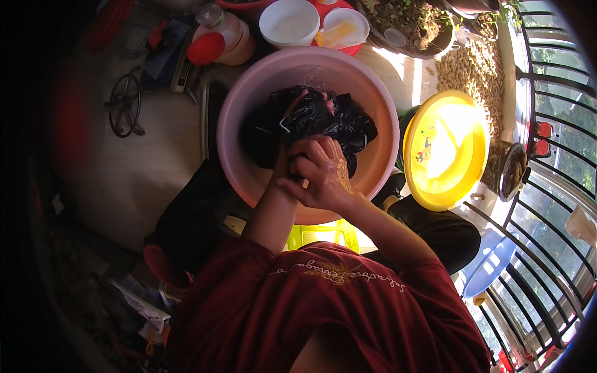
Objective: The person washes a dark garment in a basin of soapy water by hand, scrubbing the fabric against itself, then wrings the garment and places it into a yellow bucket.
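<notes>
Two hands are clenched together on a black wet garment (pixel 311 121) in the pink basin (pixel 373 168), right hand (pixel 323 174) over left hand (pixel 283 165) at six o'clock; it is judged soft, heavy, slippery, best gripped by bunched folds.

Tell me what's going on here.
A person in a red top is bent over a pink basin and is working a wet black garment in it with both hands. The right hand lies on top, fingers curled into the cloth; the left hand is mostly hidden beneath it. A yellow basin leans beside the pink one, and white bowls sit behind it.
</notes>
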A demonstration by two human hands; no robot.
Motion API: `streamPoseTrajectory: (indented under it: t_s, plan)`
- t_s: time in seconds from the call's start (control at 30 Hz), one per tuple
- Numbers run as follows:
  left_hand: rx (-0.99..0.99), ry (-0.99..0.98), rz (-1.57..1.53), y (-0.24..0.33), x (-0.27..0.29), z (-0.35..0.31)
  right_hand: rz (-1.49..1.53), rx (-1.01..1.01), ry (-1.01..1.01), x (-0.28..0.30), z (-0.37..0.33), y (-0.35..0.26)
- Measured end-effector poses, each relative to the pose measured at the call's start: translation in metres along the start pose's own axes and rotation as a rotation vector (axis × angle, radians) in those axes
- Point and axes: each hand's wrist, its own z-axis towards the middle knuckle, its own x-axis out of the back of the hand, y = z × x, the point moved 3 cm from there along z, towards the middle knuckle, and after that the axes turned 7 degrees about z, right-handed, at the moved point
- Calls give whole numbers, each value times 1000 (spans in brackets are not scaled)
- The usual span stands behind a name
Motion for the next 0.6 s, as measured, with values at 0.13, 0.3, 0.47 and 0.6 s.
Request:
streamPoseTrajectory:
  t_s: [0.13,0.3,0.47,0.6]
  plan:
    - [-7,-125,-158,-26,59,19,-18,27,90,-16,0,16]
    - [-97,-221,-263,-47,118,54,6,-137,225,-21,3,49]
    - [-114,299,119,-14,74,35,-67,-521,215,-10,-11,97]
    - [-206,92,262,-4,64,37,-306,-710,25,18,-16,117]
